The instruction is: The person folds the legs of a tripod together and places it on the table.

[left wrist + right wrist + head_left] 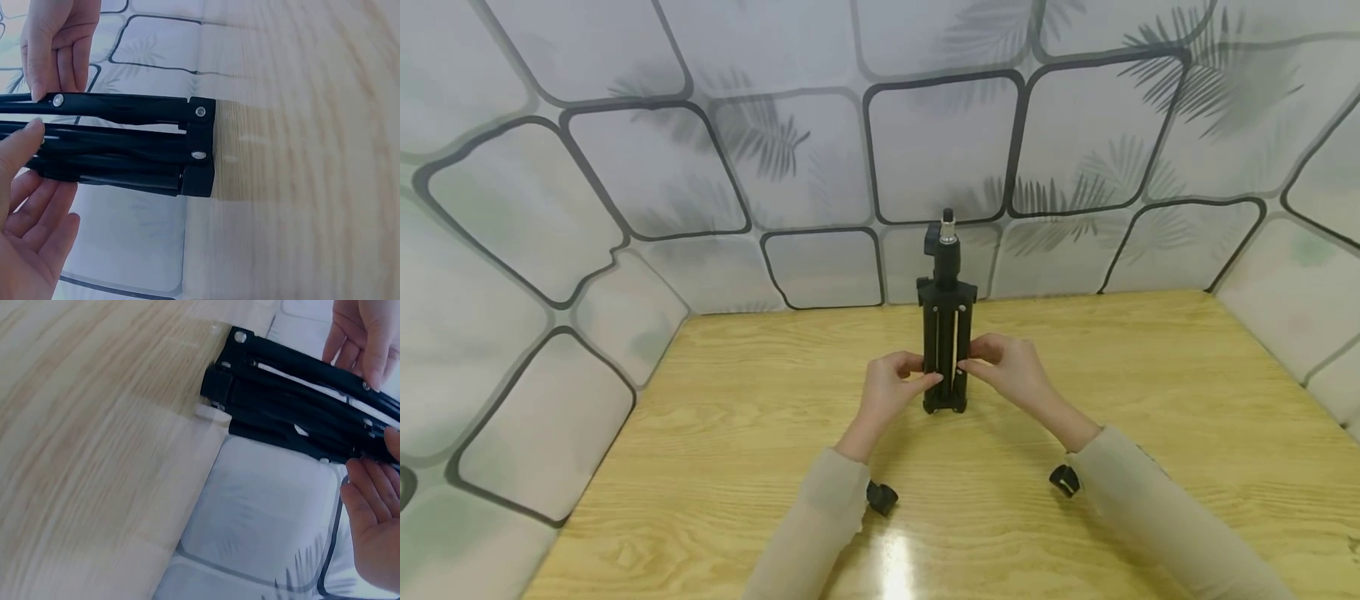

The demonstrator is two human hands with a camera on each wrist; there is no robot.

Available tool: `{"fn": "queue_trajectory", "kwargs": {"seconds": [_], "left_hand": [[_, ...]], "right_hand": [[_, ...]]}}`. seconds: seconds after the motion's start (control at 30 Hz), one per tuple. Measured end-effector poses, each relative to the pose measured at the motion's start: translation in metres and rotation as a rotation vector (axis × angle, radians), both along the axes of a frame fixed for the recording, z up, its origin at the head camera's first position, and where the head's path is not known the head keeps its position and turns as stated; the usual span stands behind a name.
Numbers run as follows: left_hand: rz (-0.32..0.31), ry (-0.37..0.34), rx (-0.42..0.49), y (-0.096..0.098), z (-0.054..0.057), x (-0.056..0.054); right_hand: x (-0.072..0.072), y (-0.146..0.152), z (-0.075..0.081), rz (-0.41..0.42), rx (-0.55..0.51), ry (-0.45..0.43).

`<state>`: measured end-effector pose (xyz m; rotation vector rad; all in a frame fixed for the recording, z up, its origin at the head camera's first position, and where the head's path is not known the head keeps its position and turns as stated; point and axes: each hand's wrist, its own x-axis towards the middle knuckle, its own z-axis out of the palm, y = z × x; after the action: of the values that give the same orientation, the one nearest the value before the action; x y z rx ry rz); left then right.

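A folded black light stand (947,293) stands upright on the wooden table, with a silver stud and a side knob at its top. From the left, my left hand (886,388) pinches a leg low down, thumb in front and fingers behind. My right hand (1011,372) pinches the opposite leg at about the same height. Close up in the left wrist view, the stand's legs (125,144) lie nearly together, with rivets at their lower joints. The right wrist view shows the same lower legs (281,397) between both hands, their feet at the tabletop.
The wooden table (737,450) runs back to a wall (820,267) with a rounded-tile and leaf pattern, and side walls rise left and right. Small black pieces (882,498) sit at the wrists beside the light sleeves.
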<state>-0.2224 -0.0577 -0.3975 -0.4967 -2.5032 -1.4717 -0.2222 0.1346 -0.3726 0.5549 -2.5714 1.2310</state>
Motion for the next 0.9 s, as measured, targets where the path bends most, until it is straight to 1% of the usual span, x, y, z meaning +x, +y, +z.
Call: {"fn": "queue_trajectory", "kwargs": {"seconds": [0.13,0.23,0.47,0.67,0.8,0.9], "left_hand": [[0.027,0.031,-0.012,0.002,-0.001,0.000],[0.034,0.052,-0.028,0.003,0.000,0.001],[0.011,0.119,-0.072,0.001,0.001,-0.001],[-0.010,0.117,-0.107,-0.002,-0.001,-0.006],[-0.037,0.114,-0.123,-0.003,0.000,-0.009],[-0.063,0.100,-0.110,-0.004,0.002,-0.012]], "right_hand": [[-0.001,0.008,0.000,0.019,0.007,-0.028],[-0.003,0.016,0.000,0.037,0.016,-0.054],[-0.009,0.025,0.000,0.045,0.051,-0.064],[-0.014,0.026,-0.002,0.029,0.089,-0.098],[-0.017,0.025,-0.003,0.042,0.104,-0.108],[-0.021,0.024,-0.004,0.063,0.102,-0.105]]}}
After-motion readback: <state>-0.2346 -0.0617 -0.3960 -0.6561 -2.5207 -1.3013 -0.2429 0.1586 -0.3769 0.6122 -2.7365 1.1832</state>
